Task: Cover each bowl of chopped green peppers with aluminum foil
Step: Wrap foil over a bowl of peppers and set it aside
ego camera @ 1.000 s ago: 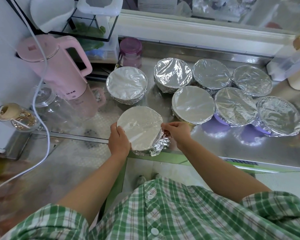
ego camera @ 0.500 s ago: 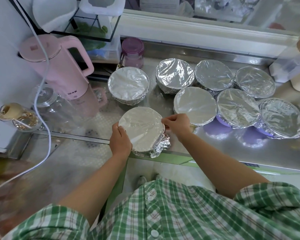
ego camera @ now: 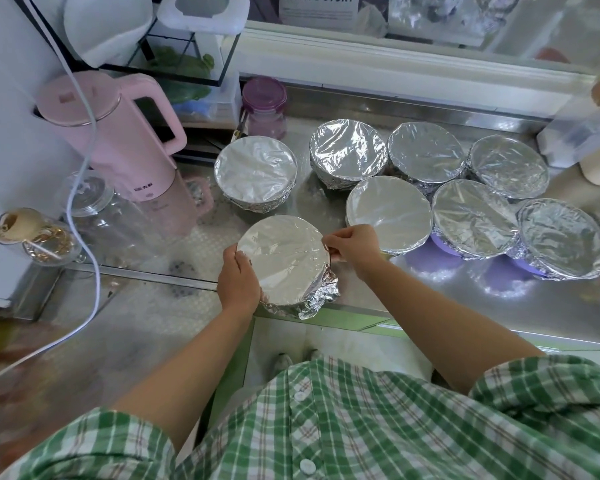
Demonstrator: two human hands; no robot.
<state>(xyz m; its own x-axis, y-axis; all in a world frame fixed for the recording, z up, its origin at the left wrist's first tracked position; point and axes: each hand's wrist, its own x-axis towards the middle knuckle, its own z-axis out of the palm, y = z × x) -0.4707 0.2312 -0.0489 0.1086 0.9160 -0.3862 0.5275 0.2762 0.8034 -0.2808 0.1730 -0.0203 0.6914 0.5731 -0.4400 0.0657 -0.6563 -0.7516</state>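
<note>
Right of the pink kettle (ego camera: 118, 143), left hand (ego camera: 238, 282) grips the foil-topped bowl (ego camera: 284, 258), right hand (ego camera: 355, 249) pinches its rim. Final crimping, I reckon; that bunched flap (ego camera: 321, 294) needs tucking next.

Front bowl (ego camera: 284, 261) at counter (ego camera: 465, 289) edge; other bowls (ego camera: 388, 209) behind, right; kettle (ego camera: 125, 143) left.

Bare counter (ego camera: 447, 292) runs open along the front edge, right of the front bowl (ego camera: 284, 258). Six covered bowls (ego camera: 426, 152) pack the back right. A lone bowl (ego camera: 255, 173) stands left of them, leaving a narrow lane. Kettle (ego camera: 125, 143), glass jars (ego camera: 94, 216) and cable (ego camera: 98, 296) obstruct the left end.
</note>
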